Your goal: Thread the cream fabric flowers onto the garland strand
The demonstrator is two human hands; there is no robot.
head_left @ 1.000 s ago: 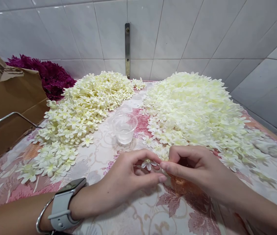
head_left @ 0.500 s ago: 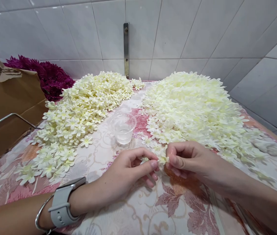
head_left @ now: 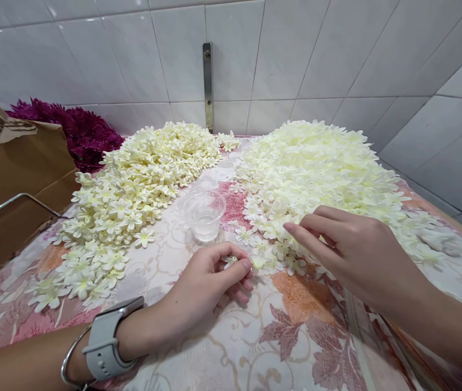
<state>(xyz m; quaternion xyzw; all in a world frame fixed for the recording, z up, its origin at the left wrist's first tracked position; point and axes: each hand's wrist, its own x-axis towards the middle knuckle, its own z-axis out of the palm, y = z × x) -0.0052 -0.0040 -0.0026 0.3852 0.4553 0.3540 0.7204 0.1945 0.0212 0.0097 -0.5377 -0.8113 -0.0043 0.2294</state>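
My left hand (head_left: 218, 277) is closed, thumb against curled fingers, around a small white artificial flower (head_left: 230, 262) whose petals show between thumb and forefinger. My right hand (head_left: 347, 244) hovers at the near edge of the right flower pile (head_left: 308, 168), thumb and fingers loosely apart; nothing shows in them. Thin, flat white blossoms with pale yellow centres make up that pile. The left flower pile (head_left: 145, 174) holds creamier, fuller blossoms. Between the piles, just beyond my left hand, stands a clear plastic cup (head_left: 204, 214) with clear liquid in it.
Purple flowers (head_left: 72, 127) lie behind a cardboard box (head_left: 19, 163) on the left, with a bent metal rod (head_left: 14, 203) before it. A patterned tablecloth (head_left: 231, 336) covers the table. White tiled walls (head_left: 296, 54) close off the back and right.
My right hand has drawn away from the left, to the right and slightly up, and its pinch has loosened. My left hand has shifted slightly left, still closed.
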